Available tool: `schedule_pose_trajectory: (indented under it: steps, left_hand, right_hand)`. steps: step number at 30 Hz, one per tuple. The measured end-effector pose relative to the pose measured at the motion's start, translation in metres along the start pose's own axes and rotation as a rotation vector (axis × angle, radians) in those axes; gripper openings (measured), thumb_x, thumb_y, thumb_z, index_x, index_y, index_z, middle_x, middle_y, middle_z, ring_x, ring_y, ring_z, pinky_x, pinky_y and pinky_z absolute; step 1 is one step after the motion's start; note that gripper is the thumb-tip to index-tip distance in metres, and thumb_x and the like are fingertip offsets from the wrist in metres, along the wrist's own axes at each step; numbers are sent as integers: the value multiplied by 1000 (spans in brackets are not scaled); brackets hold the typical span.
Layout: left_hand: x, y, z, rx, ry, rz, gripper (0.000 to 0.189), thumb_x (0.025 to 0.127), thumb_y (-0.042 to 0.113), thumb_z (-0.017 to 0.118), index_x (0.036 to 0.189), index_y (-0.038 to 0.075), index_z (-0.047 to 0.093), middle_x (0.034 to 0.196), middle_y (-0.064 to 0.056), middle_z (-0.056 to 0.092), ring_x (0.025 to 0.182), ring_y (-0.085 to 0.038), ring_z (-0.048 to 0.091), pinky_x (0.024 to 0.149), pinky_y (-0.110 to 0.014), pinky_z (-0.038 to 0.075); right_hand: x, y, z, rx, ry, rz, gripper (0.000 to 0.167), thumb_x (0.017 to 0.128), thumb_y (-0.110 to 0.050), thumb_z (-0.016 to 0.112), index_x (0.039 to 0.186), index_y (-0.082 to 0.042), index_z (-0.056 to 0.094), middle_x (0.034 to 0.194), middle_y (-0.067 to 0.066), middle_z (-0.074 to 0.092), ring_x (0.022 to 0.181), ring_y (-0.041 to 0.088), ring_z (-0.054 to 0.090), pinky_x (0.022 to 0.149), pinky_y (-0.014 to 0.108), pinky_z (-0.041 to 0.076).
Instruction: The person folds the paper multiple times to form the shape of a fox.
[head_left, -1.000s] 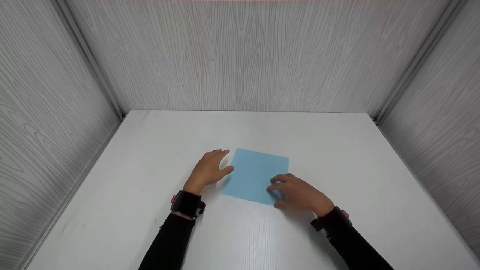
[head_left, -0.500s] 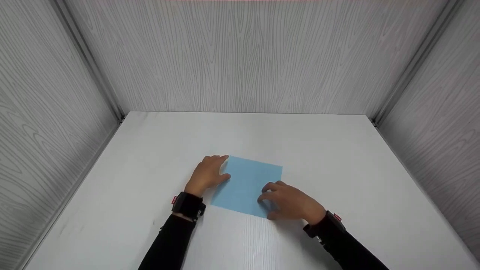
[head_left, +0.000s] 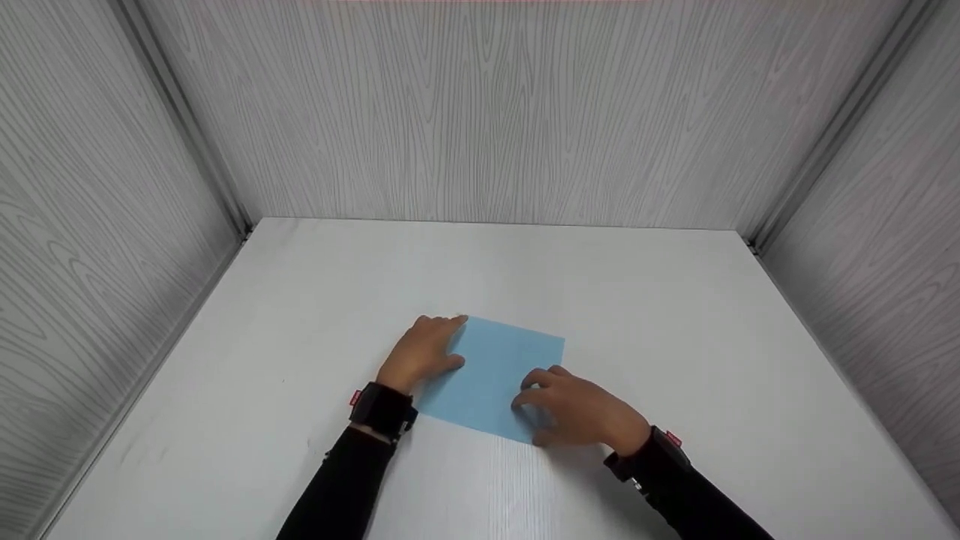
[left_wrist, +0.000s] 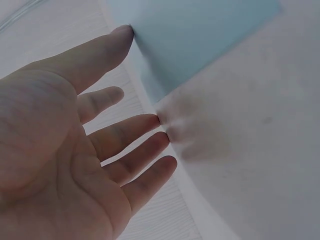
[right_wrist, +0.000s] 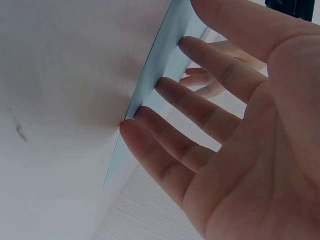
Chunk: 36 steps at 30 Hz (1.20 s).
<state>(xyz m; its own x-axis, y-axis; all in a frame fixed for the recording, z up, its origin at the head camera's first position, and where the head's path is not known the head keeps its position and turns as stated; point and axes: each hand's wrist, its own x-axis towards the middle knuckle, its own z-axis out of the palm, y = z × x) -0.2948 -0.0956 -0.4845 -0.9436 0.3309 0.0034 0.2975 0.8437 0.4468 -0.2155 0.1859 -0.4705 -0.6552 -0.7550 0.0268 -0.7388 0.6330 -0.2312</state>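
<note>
A square sheet of light blue paper (head_left: 491,375) lies flat on the white table, slightly turned. My left hand (head_left: 421,352) is at its left edge, index fingertip by the far left corner and thumb over the sheet. In the left wrist view, the thumb of the left hand (left_wrist: 75,130) meets the paper (left_wrist: 200,40), while the other fingers extend just off its edge. My right hand (head_left: 589,411) rests on the near right part with bent, spread fingers. The right wrist view shows fingertips of the right hand (right_wrist: 230,120) along the paper (right_wrist: 167,55), nothing gripped.
Grey wood-grain panels enclose the table (head_left: 675,300): a back wall (head_left: 480,112), a left wall (head_left: 90,187) and a right wall (head_left: 877,187). Each wrist carries a black strap, the left strap (head_left: 381,410) and the right strap (head_left: 651,454).
The blue paper has slid toward me and a little left, along with my right hand. My left hand has come down slightly, its fingertips now at the sheet's far left corner.
</note>
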Motion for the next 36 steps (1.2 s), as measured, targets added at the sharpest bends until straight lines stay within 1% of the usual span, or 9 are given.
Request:
schedule_pose_trajectory:
  steps: [7, 14, 19, 25, 29, 32, 34, 36]
  left_hand:
    - [-2, 0, 1, 24, 17, 43, 66, 92, 15, 78, 152, 9, 52, 145, -14, 60, 131, -33, 53, 112, -43, 43]
    - [0, 1, 3, 0, 3, 32, 64, 93, 13, 77, 152, 13, 52, 142, -12, 62, 130, -31, 55, 110, -43, 45]
    - [1, 2, 5, 5, 6, 44, 62, 94, 11, 75, 152, 14, 53, 142, -12, 63, 131, -30, 55, 111, -42, 44]
    - [-1, 2, 2, -37, 13, 66, 62, 95, 4, 72, 152, 16, 53, 145, -9, 61, 133, -29, 55, 111, -44, 44]
    - [0, 1, 1, -89, 18, 87, 65, 95, 1, 70, 155, 19, 50, 148, -7, 59, 137, -27, 52, 113, -44, 42]
    - [3, 1, 1, -130, 63, 125, 67, 94, -4, 70, 154, 18, 50, 146, -7, 58, 137, -26, 52, 113, -43, 42]
    - [6, 2, 0, -148, 117, 162, 68, 93, -8, 70, 153, 17, 51, 146, -8, 56, 137, -26, 53, 112, -42, 44]
    - [8, 2, 0, -151, 180, 197, 71, 90, -12, 70, 153, 16, 52, 150, -9, 51, 135, -27, 54, 108, -41, 47]
  right_hand:
    - [0, -1, 3, -7, 26, -22, 47, 82, -19, 88, 125, -17, 71, 128, 6, 61, 114, 28, 57, 91, 38, 56]
    - [0, -3, 3, -30, 33, -11, 46, 82, -20, 88, 125, -17, 71, 128, 6, 61, 114, 27, 58, 89, 38, 57]
    - [1, -3, 6, -47, 34, 2, 46, 84, -23, 87, 127, -17, 71, 128, 6, 62, 115, 27, 59, 90, 39, 58]
    - [3, -4, 8, -55, 48, 0, 46, 86, -26, 85, 129, -16, 70, 129, 8, 63, 115, 29, 61, 91, 41, 58]
    - [5, 0, 11, -103, 88, -27, 46, 88, -25, 84, 130, -15, 69, 130, 10, 64, 115, 31, 63, 93, 42, 58]
    - [5, 3, 13, -146, 109, -35, 46, 89, -26, 84, 131, -14, 69, 132, 12, 64, 117, 32, 63, 94, 42, 58]
    - [6, 5, 14, -164, 107, -27, 47, 90, -28, 82, 132, -14, 68, 134, 13, 63, 121, 33, 62, 95, 43, 57]
    - [6, 7, 14, -172, 98, -13, 47, 92, -28, 80, 134, -13, 67, 138, 13, 62, 124, 33, 61, 96, 44, 56]
